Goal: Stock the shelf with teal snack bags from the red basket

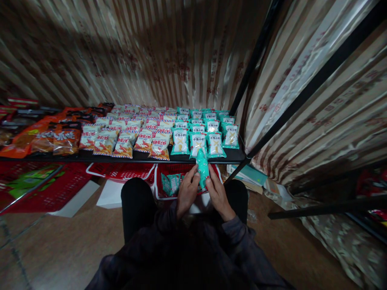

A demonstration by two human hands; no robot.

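Observation:
A teal snack bag [202,169] is held upright between my two hands, just in front of the shelf's front edge. My left hand [188,188] grips its left side, and my right hand [217,189] closes on its right side. Behind it, rows of teal and white bags [215,144] stand at the right end of the black shelf [142,158]. Below my hands, a red basket [157,189] with a white rim holds more teal bags [174,183].
White and orange bags [123,141] and orange bags [65,137] fill the shelf to the left. More red baskets [121,171] sit under it. A black post [287,108] slants at the right, before striped curtains [347,121]. Cartons [249,175] lie on the floor.

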